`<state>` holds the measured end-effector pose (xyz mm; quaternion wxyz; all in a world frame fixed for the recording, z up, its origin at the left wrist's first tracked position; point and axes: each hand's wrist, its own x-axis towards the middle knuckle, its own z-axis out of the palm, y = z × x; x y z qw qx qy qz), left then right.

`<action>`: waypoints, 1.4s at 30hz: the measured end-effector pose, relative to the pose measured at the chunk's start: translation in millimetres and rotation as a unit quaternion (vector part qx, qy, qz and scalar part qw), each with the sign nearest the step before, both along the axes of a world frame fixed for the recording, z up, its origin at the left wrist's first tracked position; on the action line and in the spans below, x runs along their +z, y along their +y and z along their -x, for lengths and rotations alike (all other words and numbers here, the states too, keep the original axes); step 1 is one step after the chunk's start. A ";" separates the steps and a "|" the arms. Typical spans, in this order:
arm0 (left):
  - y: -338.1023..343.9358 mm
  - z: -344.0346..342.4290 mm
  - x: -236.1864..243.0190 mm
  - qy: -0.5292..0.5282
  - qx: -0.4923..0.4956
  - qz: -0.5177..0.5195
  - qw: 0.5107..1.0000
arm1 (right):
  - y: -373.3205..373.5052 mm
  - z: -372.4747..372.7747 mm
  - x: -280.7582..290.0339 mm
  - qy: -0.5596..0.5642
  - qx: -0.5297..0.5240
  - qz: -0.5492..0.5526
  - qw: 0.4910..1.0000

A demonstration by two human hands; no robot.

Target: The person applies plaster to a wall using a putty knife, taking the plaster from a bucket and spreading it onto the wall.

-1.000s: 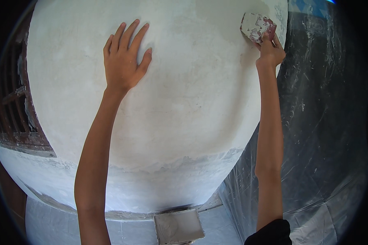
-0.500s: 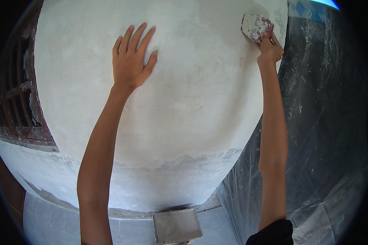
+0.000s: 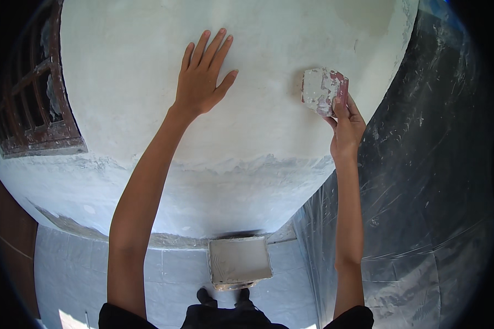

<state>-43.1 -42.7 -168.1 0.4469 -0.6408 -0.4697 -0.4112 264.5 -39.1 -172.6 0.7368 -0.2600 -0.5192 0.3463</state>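
My right hand (image 3: 346,123) grips a maroon putty spreader (image 3: 323,90) by its edge, thumb on top. Dried and fresh whitish filler coats much of its flat face. The spreader is at the right part of a pale plastered wall (image 3: 258,115); whether its edge touches the surface I cannot tell. Over at the left, my left hand (image 3: 203,79) lies flat on the same wall with its fingers stretched out and holds nothing. Below the wall, between my arms, stands a squarish container (image 3: 240,260) of grey-white filler, with ridges marked in the filler's left side.
A brown wooden window frame with bars (image 3: 44,104) is set in the wall at the left. Dark plastic sheeting (image 3: 422,164) hangs along the right side. Grey tiled flooring (image 3: 88,268) lies below, and my feet (image 3: 207,296) stand just behind the container.
My right hand has brought the spreader down and to the left, away from the wall's right edge. My left hand stays flat on the wall. The view has tipped lower, so my feet now show.
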 end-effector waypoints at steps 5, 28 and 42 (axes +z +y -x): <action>-27.1 7.4 -86.5 -0.022 -0.035 0.077 0.996 | -29.8 12.6 -79.9 -0.066 0.011 0.078 0.995; -262.6 -26.2 -521.5 -0.210 0.024 0.517 0.829 | -157.9 -19.5 -501.7 -0.198 0.069 0.469 0.858; -315.7 -78.2 -713.4 -0.299 -0.006 0.660 0.689 | -165.4 62.0 -664.9 -0.519 0.034 0.321 0.792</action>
